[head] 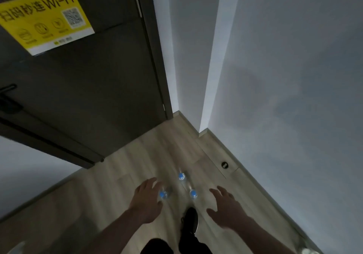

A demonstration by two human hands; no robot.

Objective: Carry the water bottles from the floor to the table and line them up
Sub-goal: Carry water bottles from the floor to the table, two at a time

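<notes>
Three clear water bottles with blue caps stand upright on the wooden floor, seen from above. The left bottle (162, 194) is right beside the fingers of my left hand (146, 200), which reaches down with fingers spread and holds nothing. The far bottle (181, 176) stands a little beyond. The right bottle (193, 193) stands between my hands, left of my right hand (225, 208), which is open with fingers spread and apart from it. No table is in view.
A dark door (88, 88) with a yellow Wi-Fi sign (43, 20) stands to the left. White walls (294, 77) close in the corner on the right. My dark shoe (190, 219) is just behind the bottles. A round floor fitting (224, 165) sits near the baseboard.
</notes>
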